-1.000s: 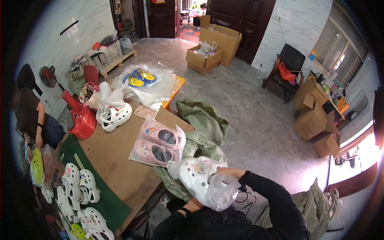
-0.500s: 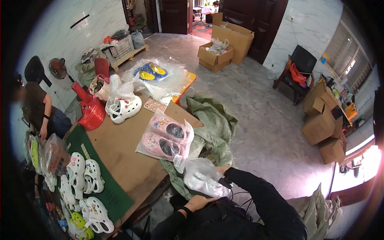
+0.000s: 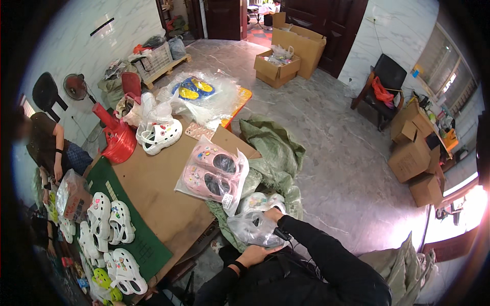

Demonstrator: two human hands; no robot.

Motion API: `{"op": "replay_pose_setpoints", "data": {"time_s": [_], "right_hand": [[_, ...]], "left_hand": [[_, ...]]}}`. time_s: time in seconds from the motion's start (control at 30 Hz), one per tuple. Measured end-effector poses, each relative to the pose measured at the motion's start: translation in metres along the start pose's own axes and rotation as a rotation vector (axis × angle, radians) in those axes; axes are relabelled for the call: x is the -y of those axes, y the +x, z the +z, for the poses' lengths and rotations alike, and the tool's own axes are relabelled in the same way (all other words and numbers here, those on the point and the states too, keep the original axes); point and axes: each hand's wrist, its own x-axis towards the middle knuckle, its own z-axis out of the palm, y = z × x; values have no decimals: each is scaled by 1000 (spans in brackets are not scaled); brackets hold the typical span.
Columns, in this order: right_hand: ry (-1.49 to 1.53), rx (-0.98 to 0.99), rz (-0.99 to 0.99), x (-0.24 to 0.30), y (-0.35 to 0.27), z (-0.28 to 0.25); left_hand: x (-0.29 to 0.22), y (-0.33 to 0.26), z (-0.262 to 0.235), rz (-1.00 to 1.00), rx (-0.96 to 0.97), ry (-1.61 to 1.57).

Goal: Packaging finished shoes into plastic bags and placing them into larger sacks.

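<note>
Close in front of me, a clear plastic bag (image 3: 248, 230) is crumpled between my hands. My left hand (image 3: 256, 255) holds its near, lower side. My right hand (image 3: 274, 214) has its fingers curled at the bag's right edge, against a pair of white clogs (image 3: 258, 202) at the bag's far end; the fingertips are partly hidden. Just beyond, a pair of pink clogs (image 3: 210, 173) with colourful charms lies in a clear bag on the table's brown board (image 3: 153, 188), its corner reaching toward my hands.
Several white clogs (image 3: 121, 222) stand on a green mat (image 3: 153, 255) at left, near a person (image 3: 48, 140). A red ribbon roll (image 3: 120, 143) and bagged blue-yellow clogs (image 3: 194, 87) sit farther back. A green woven sack (image 3: 273, 148) hangs beside the table; cardboard boxes (image 3: 278, 69) stand behind.
The puffed bag has collapsed toward me, and the white clogs now show at its far end. My right hand has shifted slightly left; my left hand has moved slightly up.
</note>
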Motion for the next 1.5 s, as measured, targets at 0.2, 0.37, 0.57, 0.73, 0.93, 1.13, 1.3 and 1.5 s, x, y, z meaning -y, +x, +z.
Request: {"op": "replay_pose_setpoints", "data": {"time_s": [0.2, 0.37, 0.57, 0.73, 0.93, 1.13, 1.3, 1.5], "right_hand": [[90, 79, 36, 10, 7, 16], [375, 185, 190, 10, 18, 33], [443, 144, 187, 7, 15, 38], [529, 169, 304, 25, 4, 12], [578, -45, 486, -5, 6, 13], [427, 50, 392, 26, -8, -53], [126, 398, 298, -8, -26, -31], [-160, 337, 221, -15, -57, -33]], "left_hand": [[3, -2, 4, 27, -54, 42], [3, -2, 1, 10, -20, 20], [21, 1, 34, 56, -48, 2], [24, -2, 38, 46, -78, -29], [24, 18, 34, 144, -65, -42], [21, 0, 23, -16, 63, -14], [27, -2, 2, -87, -113, -15], [23, 5, -9, -242, -24, -109]]}}
